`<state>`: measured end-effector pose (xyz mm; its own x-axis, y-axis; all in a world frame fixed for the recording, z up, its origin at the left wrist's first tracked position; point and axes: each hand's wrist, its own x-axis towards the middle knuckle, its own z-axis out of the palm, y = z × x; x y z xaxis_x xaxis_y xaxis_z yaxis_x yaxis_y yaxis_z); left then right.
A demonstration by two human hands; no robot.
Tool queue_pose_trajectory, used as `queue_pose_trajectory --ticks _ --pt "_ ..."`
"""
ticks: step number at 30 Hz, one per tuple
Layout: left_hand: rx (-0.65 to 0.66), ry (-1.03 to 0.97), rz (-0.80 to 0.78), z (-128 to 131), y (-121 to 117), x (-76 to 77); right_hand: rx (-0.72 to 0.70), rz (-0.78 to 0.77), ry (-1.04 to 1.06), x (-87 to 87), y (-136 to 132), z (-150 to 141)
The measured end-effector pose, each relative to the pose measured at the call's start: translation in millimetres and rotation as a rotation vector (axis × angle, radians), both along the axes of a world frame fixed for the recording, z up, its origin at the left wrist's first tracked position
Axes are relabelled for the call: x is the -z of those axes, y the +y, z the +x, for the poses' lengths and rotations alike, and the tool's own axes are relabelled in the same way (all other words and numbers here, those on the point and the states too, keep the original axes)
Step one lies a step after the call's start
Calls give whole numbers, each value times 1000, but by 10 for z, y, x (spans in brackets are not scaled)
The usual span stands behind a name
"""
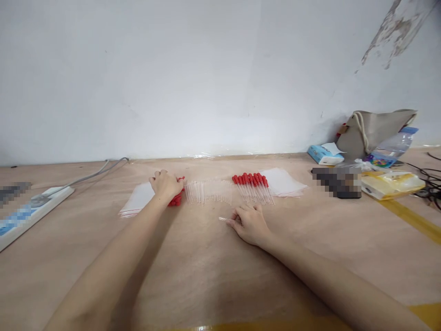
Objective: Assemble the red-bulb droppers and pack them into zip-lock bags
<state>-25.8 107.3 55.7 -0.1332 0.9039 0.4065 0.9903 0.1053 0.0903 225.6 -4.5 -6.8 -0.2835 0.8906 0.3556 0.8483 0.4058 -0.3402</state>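
My left hand (pixel 166 185) is curled over a small heap of red rubber bulbs (pixel 177 198), fingers closed on them. To its right lies a row of clear glass dropper tubes (pixel 208 191). My right hand (pixel 248 222) rests on the table and pinches one clear tube (pixel 224 219) at its fingertips. Just beyond that hand lies a row of finished droppers with red bulbs (pixel 253 185). A stack of clear plastic bags (pixel 137 200) lies left of my left hand, and another stack of bags (pixel 284 182) sits right of the droppers.
A white power strip (pixel 32 207) with a grey cable lies at the left. At the right stand a tissue pack (pixel 324 155), a grey drawstring bag (pixel 375 131), a plastic bottle (pixel 392 148) and a yellow packet (pixel 392 184). Black cables (pixel 430 184) trail at the far right.
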Motion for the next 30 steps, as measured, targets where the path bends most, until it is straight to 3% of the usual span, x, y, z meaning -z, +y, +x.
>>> queue_pose_trajectory --ticks 2,4,6,8,12,23,30 --pt "184 -71 110 47 -223 -11 3 12 -3 1 -2 10" --pt "448 -132 175 125 -502 46 17 24 8 5 10 40" --pt "651 -195 114 213 -782 160 31 38 41 13 30 85" --pt "741 -256 29 283 -1003 293 43 48 83 24 48 131" --pt "789 -290 -36 332 -1181 455 37 51 111 26 48 165" --pt "780 -175 -45 550 -1066 419 -13 87 68 14 30 140" --pt "908 -155 -103 578 -1017 509 -28 92 49 2 22 142"
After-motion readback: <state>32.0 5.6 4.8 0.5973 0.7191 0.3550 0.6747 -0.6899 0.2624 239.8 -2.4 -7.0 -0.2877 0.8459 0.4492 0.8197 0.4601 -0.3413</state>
